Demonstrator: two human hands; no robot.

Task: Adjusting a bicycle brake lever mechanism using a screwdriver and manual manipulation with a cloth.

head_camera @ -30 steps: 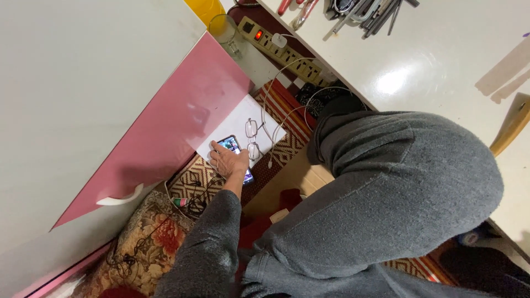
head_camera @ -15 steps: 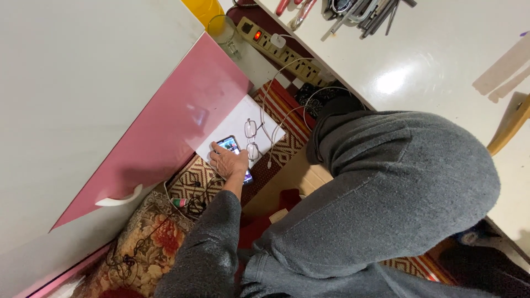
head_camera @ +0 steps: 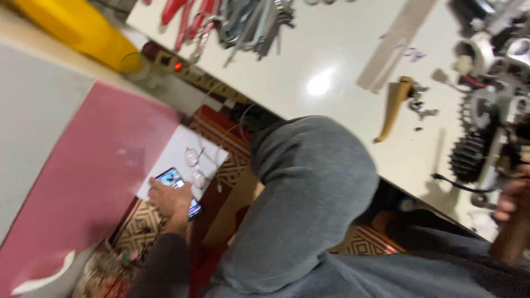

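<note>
Left hand (head_camera: 170,200) lies flat on a lit smartphone (head_camera: 175,190), fingers spread loose, pressing rather than gripping. The phone sits on a white sheet (head_camera: 165,165) beside wire-rimmed glasses (head_camera: 195,167), down by the pink board (head_camera: 83,182). Right hand (head_camera: 510,207) at the frame edge near the sprocket (head_camera: 468,157); can't tell its grip.

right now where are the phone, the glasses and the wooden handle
phone (head_camera: 172,179), head view, on the lit screen above the left hand (head_camera: 171,201)
glasses (head_camera: 195,167), head view, between the two lenses
wooden handle (head_camera: 393,107), head view, on the middle of the shaft
</note>
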